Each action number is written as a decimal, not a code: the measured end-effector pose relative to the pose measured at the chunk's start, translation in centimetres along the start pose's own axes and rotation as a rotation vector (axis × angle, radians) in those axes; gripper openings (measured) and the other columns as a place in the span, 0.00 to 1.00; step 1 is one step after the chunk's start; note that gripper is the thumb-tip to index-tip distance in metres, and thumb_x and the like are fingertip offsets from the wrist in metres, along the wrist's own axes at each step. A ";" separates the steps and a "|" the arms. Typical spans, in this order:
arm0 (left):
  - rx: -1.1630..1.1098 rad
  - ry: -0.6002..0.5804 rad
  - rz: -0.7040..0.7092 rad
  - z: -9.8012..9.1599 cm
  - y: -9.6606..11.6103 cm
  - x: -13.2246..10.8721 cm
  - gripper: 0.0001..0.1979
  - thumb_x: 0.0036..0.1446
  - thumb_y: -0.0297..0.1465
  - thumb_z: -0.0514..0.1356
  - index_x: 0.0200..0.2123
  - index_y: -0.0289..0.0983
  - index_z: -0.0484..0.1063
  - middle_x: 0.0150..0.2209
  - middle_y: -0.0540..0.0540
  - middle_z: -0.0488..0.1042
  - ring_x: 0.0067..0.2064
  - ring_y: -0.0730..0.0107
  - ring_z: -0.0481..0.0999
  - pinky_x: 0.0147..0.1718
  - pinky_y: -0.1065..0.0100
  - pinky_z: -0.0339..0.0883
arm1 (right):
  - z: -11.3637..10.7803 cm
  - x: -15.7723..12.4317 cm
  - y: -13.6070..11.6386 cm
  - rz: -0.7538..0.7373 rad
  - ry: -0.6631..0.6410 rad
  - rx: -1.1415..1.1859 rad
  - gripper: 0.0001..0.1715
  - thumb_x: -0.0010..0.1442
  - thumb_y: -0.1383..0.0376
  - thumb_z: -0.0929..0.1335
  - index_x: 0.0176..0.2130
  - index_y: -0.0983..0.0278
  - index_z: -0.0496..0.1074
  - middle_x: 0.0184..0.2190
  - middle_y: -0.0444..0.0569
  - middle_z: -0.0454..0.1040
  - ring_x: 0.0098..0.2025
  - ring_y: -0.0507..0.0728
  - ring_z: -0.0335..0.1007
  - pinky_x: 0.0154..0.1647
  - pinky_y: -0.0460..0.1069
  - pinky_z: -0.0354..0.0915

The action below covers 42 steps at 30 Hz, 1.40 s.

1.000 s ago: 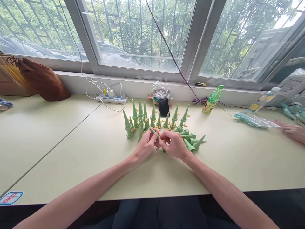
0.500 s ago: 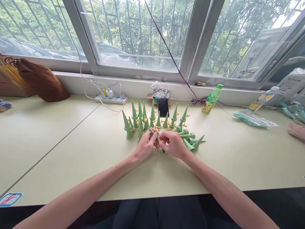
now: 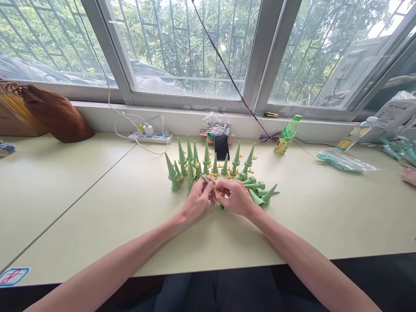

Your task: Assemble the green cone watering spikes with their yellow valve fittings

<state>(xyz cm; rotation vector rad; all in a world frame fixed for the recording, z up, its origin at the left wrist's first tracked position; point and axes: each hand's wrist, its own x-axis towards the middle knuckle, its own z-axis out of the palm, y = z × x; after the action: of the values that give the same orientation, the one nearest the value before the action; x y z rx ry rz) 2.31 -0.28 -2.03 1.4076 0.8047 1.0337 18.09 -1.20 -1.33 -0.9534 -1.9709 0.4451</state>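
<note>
green spike (image 3: 206,179) held between both hands, over table (image 3: 97,186); tip points up and left. left hand (image 3: 197,195): thumb and fingers closed around spike body. right hand (image 3: 236,197): thumb and fingertips pinched closed on spike's lower end; exact contact hidden. both grips match earlier frames. standing spikes (image 3: 206,157), lying spikes (image 3: 257,185): unmoved. co-worker's hand (image 3: 409,175), right edge: shifted farther from plastic bag (image 3: 346,161).

Sticker (image 3: 14,276) with red loop (image 3: 14,275), bottle label (image 3: 284,142) illegible
</note>
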 end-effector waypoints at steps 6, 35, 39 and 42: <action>0.108 0.055 0.084 0.1 0.3 -0.1 0.12 0.64 0.42 0.55 0.40 0.38 0.64 0.24 0.52 0.68 0.22 0.74 0.69 0.21 0.71 0.64 | 0.0 0.0 0.5 -0.010 0.004 -0.030 0.04 0.58 0.69 0.66 0.30 0.63 0.70 0.23 0.42 0.67 0.24 0.50 0.56 0.27 0.45 0.57; 0.681 0.451 0.321 -5.0 8.4 -1.2 0.11 0.60 0.39 0.59 0.35 0.36 0.71 0.27 0.49 0.75 0.17 0.79 0.67 0.17 0.74 0.64 | 0.0 0.4 2.0 0.134 0.198 0.059 0.25 0.71 0.54 0.57 0.28 0.63 0.67 0.19 0.42 0.66 0.19 0.49 0.59 0.25 0.46 0.57; 0.714 0.419 0.278 -4.5 8.0 -0.6 0.10 0.60 0.38 0.58 0.36 0.37 0.71 0.29 0.49 0.76 0.18 0.78 0.68 0.18 0.75 0.65 | 0.0 0.4 2.2 0.141 0.180 0.073 0.25 0.71 0.53 0.57 0.29 0.63 0.67 0.19 0.42 0.67 0.20 0.49 0.60 0.25 0.46 0.57; 0.753 0.380 0.238 -4.3 7.6 -0.5 0.09 0.60 0.37 0.58 0.35 0.37 0.70 0.29 0.49 0.76 0.20 0.77 0.70 0.20 0.75 0.65 | 0.0 0.4 2.3 0.142 0.172 0.070 0.25 0.71 0.53 0.57 0.29 0.63 0.67 0.19 0.42 0.67 0.20 0.50 0.60 0.26 0.46 0.57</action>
<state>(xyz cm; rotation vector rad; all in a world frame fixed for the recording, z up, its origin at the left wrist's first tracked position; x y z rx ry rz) -2.51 0.11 5.26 2.0017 1.4299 1.2690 18.98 0.58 -2.48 -1.0557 -1.7302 0.4916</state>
